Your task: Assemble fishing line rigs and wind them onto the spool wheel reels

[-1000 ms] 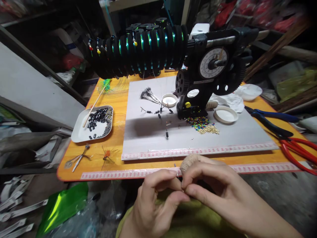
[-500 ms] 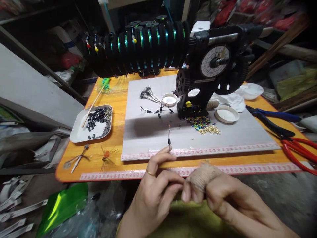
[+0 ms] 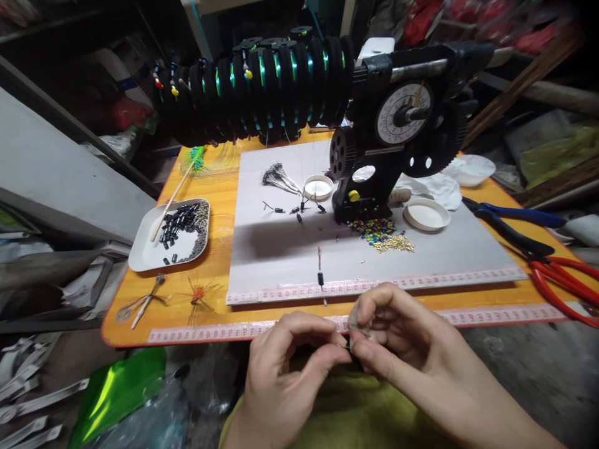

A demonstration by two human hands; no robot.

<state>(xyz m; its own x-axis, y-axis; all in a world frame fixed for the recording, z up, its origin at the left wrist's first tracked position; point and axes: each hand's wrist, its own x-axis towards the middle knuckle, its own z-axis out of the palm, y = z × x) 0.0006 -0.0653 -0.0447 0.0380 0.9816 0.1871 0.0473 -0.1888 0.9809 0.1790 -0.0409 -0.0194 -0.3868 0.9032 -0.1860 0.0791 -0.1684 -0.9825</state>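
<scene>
My left hand is closed, thumb and forefinger pinched on something tiny and thin that I cannot make out. Close against it, my right hand has its fingers curled and pressed together near a bit of pale wrapping on a fingertip; what it grips is too small to name. Both hands are in front of the table's near edge. Just beyond them a small black cylinder on a thin wire hangs over the taped edge of the grey board. Coloured beads and gold pieces lie farther back.
A black spool machine stands over the board. The white tray of black cylinders is at the left, an orange wire bundle in front. Shallow white dishes sit on the board. Red-handled pliers lie at the right.
The left fingers have left the black cylinder's wire end and curled in to a pinch. My right hand has turned and risen, its fingers now meeting the left ones. The view has shifted slightly.
</scene>
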